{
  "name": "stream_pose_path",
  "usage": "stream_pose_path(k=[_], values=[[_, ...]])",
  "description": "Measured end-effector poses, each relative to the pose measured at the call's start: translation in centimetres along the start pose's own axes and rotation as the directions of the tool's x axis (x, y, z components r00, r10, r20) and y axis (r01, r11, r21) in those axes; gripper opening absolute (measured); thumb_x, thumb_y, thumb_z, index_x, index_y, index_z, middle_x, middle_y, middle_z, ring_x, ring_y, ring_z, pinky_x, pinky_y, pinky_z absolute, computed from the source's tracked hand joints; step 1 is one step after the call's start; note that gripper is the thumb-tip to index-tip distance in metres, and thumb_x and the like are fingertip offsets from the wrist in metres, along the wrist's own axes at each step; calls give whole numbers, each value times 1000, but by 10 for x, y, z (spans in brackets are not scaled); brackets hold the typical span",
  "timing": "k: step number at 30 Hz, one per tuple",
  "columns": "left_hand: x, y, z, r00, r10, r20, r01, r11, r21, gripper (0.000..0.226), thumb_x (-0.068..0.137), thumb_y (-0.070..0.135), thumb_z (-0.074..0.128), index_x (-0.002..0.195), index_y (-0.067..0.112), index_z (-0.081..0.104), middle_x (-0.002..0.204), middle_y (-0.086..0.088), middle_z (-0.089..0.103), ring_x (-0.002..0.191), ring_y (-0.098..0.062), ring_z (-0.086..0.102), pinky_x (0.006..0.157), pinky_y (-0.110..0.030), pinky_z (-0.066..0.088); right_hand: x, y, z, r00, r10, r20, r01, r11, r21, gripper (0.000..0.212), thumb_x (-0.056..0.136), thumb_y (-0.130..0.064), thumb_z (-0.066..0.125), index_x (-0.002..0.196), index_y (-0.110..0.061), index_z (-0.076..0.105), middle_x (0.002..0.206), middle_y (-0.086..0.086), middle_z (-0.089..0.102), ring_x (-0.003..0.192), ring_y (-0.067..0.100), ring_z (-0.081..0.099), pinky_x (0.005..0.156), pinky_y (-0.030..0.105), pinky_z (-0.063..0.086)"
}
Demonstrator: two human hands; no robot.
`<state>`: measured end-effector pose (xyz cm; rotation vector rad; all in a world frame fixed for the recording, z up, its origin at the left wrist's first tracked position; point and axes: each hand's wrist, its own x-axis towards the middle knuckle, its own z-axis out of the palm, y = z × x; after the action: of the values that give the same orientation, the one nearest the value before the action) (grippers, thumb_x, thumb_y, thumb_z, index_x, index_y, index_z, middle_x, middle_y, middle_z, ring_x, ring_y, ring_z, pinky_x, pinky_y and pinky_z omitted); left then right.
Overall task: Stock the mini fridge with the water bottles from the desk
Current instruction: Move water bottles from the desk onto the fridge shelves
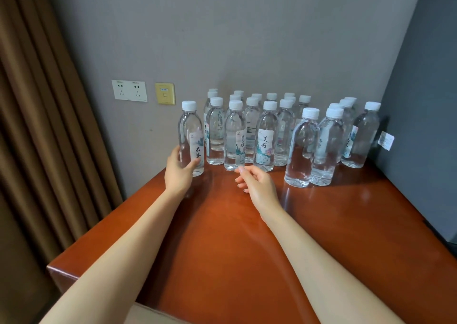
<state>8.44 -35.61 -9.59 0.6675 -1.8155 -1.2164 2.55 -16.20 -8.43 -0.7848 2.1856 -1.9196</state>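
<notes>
Several clear water bottles with white caps stand upright at the back of a reddish-brown desk (222, 237), against the grey wall. My left hand (178, 173) grips the lower part of the leftmost bottle (191, 135), thumb across its label. My right hand (257, 182) hovers just in front of the base of the neighbouring front bottle (234, 135), fingers loosely curled and holding nothing. Further right stand another labelled bottle (266, 135) and two bottles nearer to me (303, 145). No fridge is in view.
Brown curtains (42, 126) hang at the left beside the desk's edge. Two white wall sockets (129, 90) and a yellow wall plate (165, 93) sit on the wall left of the bottles. A dark panel (420, 126) bounds the desk on the right.
</notes>
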Motion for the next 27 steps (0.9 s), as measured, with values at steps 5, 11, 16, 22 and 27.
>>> stream_pose_path(k=[5, 11, 16, 22, 27], values=[[-18, 6, -7, 995, 4, 98, 2, 998, -64, 63, 84, 24, 74, 140, 18, 46, 129, -3, 61, 113, -16, 61, 92, -27, 51, -9, -4, -5, 1000, -20, -17, 21, 999, 49, 17, 97, -30, 56, 99, -15, 64, 83, -2, 67, 73, 10, 60, 68, 20, 48], [-47, 26, -13, 959, 117, 260, -90, 990, -110, 65, 85, 16, 71, 141, 23, 39, 112, 0, 62, 99, -6, 63, 71, -7, 47, -14, -7, -7, 998, 3, -65, 3, 994, 105, 44, 96, -36, 56, 135, -20, 46, 111, 2, 65, 92, 10, 64, 90, 35, 51], [-76, 41, -7, 870, 164, 466, -100, 982, -160, 61, 86, 9, 69, 136, 17, 35, 114, -5, 63, 97, -3, 68, 78, -18, 54, -23, -14, -8, 1000, -8, -19, 12, 980, 198, 64, 96, -38, 56, 150, -21, 28, 133, 0, 54, 116, 9, 54, 78, 10, 41], [-104, 54, 6, 803, 171, 572, -73, 979, -190, 49, 84, 20, 71, 126, 11, 48, 118, -9, 66, 106, -12, 67, 90, -26, 53, -36, -25, -15, 999, 2, 44, -16, 944, 329, 62, 96, -52, 40, 149, -22, 30, 138, 0, 53, 119, 10, 54, 92, 22, 44], [-114, 60, 5, 823, 171, 542, -85, 980, -180, 43, 85, 16, 71, 124, 13, 54, 102, -10, 70, 93, -12, 70, 78, -15, 51, -53, -27, -23, 988, 48, 147, -93, 945, 313, 45, 94, -48, 49, 126, -17, 51, 114, -3, 65, 91, 0, 62, 67, 8, 48]])
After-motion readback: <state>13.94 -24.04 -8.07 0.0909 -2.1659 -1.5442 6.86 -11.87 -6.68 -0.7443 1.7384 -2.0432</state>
